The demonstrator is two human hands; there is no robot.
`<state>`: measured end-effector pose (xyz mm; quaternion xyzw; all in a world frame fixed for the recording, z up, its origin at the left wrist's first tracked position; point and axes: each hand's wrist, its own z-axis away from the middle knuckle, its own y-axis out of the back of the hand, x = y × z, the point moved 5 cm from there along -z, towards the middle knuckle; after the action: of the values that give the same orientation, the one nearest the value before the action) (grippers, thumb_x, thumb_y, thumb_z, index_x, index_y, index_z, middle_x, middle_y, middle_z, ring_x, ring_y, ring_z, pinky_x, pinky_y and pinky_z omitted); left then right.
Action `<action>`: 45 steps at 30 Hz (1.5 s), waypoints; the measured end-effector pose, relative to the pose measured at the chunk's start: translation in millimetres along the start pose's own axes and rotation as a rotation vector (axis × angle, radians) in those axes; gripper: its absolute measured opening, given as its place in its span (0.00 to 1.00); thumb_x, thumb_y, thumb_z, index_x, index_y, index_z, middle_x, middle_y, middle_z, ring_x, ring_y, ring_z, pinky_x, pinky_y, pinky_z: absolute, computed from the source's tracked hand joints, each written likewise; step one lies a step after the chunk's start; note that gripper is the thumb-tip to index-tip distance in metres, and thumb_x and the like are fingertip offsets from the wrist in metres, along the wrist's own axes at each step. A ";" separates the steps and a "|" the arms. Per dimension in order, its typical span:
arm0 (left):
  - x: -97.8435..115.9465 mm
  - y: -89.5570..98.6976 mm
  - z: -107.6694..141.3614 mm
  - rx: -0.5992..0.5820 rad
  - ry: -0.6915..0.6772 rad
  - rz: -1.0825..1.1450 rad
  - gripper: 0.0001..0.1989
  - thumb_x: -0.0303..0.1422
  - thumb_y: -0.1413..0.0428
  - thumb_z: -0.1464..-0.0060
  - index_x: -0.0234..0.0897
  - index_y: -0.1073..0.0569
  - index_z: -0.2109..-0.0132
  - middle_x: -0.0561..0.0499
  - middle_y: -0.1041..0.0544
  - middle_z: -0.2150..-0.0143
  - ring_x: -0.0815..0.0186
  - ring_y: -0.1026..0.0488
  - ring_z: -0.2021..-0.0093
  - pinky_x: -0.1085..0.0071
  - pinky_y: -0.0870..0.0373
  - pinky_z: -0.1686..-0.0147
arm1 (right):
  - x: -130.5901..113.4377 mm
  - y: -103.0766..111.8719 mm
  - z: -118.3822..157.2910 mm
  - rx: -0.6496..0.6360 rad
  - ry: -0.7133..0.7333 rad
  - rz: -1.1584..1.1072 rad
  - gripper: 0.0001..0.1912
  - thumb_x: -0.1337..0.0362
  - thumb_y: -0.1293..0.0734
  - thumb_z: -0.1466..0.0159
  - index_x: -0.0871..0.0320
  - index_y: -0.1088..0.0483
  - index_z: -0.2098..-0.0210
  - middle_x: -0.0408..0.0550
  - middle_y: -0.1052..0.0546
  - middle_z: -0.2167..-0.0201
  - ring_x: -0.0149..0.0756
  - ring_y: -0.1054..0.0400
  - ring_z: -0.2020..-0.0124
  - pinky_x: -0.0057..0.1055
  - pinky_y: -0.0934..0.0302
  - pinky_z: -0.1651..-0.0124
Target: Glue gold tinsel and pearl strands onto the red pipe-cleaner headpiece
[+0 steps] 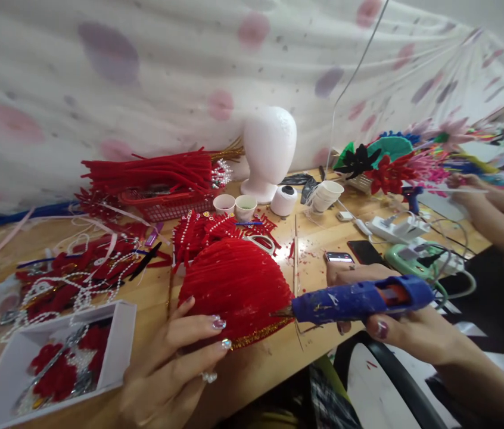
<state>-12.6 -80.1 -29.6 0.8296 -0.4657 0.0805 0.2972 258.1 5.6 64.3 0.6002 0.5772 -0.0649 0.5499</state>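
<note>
A domed red piece of pipe cleaners [234,286], laid side by side, lies before me on the table, with a strip of gold glitter trim [261,335] along its near edge. My left hand [176,357] is closed on its lower left edge, fingertips pressing beside the trim; the thumb is hidden. In my right hand [395,330] is a blue hot glue gun [359,300], gripped by its handle. Its nozzle points left and meets the red piece at the right, just above the trim.
A white foam head [270,149] stands behind, near a red basket [171,205] of red pipe cleaners, paper cups [246,207] and a thread spool [283,201]. Left is a white box [120,339] with beads and red flowers. Right are phones [365,252], power strips [399,228] and another person's hands [470,187].
</note>
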 end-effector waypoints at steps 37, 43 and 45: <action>8.9 6.8 -9.7 -0.044 -0.024 -0.003 0.14 0.21 0.44 0.41 0.43 0.19 0.56 0.53 0.16 0.53 0.65 0.17 0.52 0.65 0.21 0.41 | 3.8 -5.5 15.5 -0.169 -0.045 -0.040 0.31 0.35 0.40 0.32 0.54 0.36 0.77 0.40 0.35 0.77 0.33 0.39 0.76 0.32 0.46 0.73; 18.6 1.8 -13.8 -0.037 -0.023 0.015 0.14 0.18 0.45 0.41 0.39 0.20 0.56 0.53 0.18 0.51 0.67 0.19 0.49 0.62 0.24 0.37 | -2.8 -16.5 6.9 -0.215 -0.104 -0.066 0.32 0.35 0.37 0.34 0.54 0.38 0.79 0.39 0.37 0.78 0.32 0.42 0.77 0.31 0.48 0.74; 18.3 -0.5 -11.1 -0.037 -0.020 0.022 0.15 0.17 0.44 0.43 0.40 0.20 0.55 0.53 0.19 0.50 0.67 0.20 0.50 0.59 0.24 0.37 | -5.1 -16.7 5.5 -0.215 -0.090 -0.038 0.32 0.35 0.37 0.34 0.54 0.38 0.79 0.39 0.37 0.78 0.32 0.41 0.77 0.31 0.47 0.74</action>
<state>-0.5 -86.8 -13.3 0.8197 -0.4791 0.0665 0.3070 246.7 -6.2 56.0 0.5231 0.5670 -0.0402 0.6350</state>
